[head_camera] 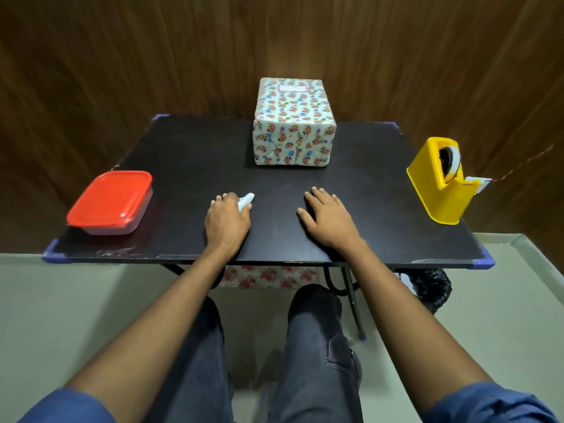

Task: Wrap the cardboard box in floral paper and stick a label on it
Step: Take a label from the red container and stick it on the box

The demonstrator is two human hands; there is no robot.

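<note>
**Two hands down, parcel wrapped and labelled**

One view only, from the head camera, so I take it from far edge to near.

At the back centre of the black rectangular tabletop stands the cardboard box wrapped in white floral paper, upright, its folded end facing me. A white label with a pink border sits on its top face near the far edge. I judge the box was pushed back there to show it as finished and to free the working space in front.

A yellow plastic tape dispenser stands at the right edge, its cutter end pointing off the table, near my right side for easy reach. A clear plastic container with a red lid sits at the left edge, lid on; I cannot tell what it holds.

My left hand rests on the table with its fingers curled round a small crumpled white scrap of paper, probably the label's backing, kept in hand so it does not litter the table. My right hand lies flat, fingers spread and relaxed, holding nothing.

Both hands are well apart from the box. To my eye the task looks complete; only the scrap needs discarding.
</note>
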